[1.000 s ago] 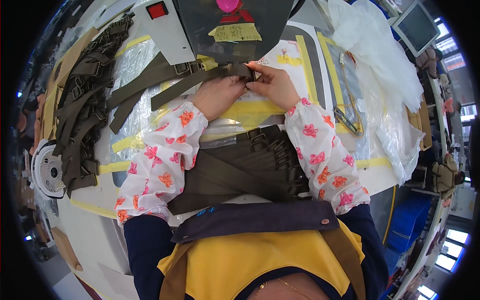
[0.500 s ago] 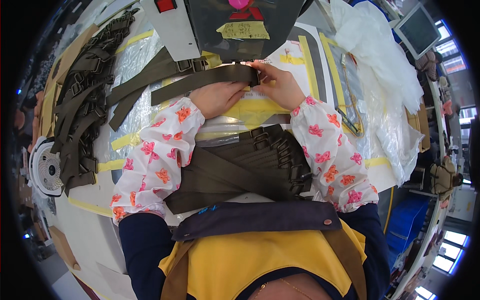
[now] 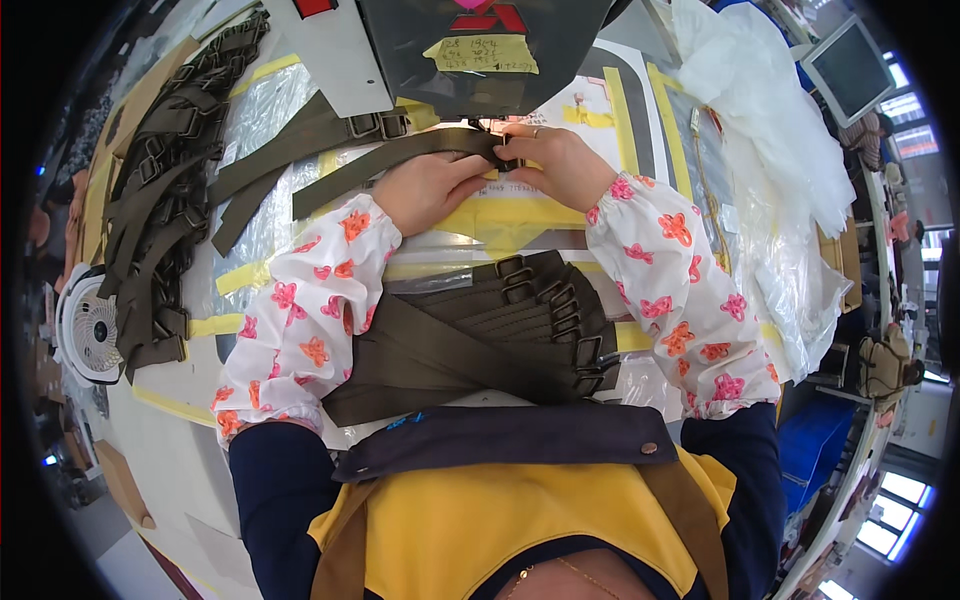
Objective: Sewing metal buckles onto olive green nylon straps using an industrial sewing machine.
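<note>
Both my hands work on an olive webbing strap under the dark head of a sewing machine. My left hand is closed on the strap close to its right end, with some fingertips hidden. At that end, my right hand pinches a dark metal buckle, partly covered by the fingers. Left of the machine's needle area lie more olive straps with buckles. Nearer to me, between my forearms, rests a fanned stack of buckled straps.
A long heap of buckled straps hangs along the left side, beside a small white fan. Crumpled clear plastic covers the right. Yellow tape marks the work surface. A screen stands at the far right.
The strap's right end has turned and now shows narrower, with its buckle tilted. My right fingers have closed further round the buckle. My left hand stays on the strap.
</note>
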Motion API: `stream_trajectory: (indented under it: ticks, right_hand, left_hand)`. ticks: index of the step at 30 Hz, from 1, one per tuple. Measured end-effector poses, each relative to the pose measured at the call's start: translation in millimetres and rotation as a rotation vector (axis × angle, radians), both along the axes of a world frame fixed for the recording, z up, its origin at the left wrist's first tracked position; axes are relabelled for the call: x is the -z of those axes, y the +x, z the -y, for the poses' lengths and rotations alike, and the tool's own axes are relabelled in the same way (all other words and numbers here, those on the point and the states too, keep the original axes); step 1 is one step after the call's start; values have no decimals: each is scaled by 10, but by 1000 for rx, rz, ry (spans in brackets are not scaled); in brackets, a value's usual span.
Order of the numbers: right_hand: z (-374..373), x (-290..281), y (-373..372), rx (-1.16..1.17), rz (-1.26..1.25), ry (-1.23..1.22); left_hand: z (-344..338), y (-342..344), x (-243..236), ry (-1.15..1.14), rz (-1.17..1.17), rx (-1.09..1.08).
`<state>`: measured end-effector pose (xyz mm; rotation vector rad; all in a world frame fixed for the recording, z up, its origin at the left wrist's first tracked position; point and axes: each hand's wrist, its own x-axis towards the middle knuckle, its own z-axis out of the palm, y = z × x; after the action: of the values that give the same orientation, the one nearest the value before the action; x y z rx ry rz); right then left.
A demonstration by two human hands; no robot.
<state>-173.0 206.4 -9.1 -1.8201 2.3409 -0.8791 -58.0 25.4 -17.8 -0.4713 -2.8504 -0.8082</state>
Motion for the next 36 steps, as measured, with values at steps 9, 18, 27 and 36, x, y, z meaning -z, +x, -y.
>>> stream_trajectory:
  ticks: [9, 18, 27, 36]
  right_hand:
    - [8, 143, 224, 174, -22, -87]
    - [-46, 303, 298, 202, -188, -169]
    - [-81, 297, 314, 255, -197, -151]
    - [-109, 287, 355, 365, -363, -208]
  left_hand:
    - [-136, 96, 32, -225, -532, 26]
    - [84, -64, 80, -273, -439, -10]
    - [105, -76, 60, -193, -440, -26]
    - [97, -64, 44, -289, -422, -5]
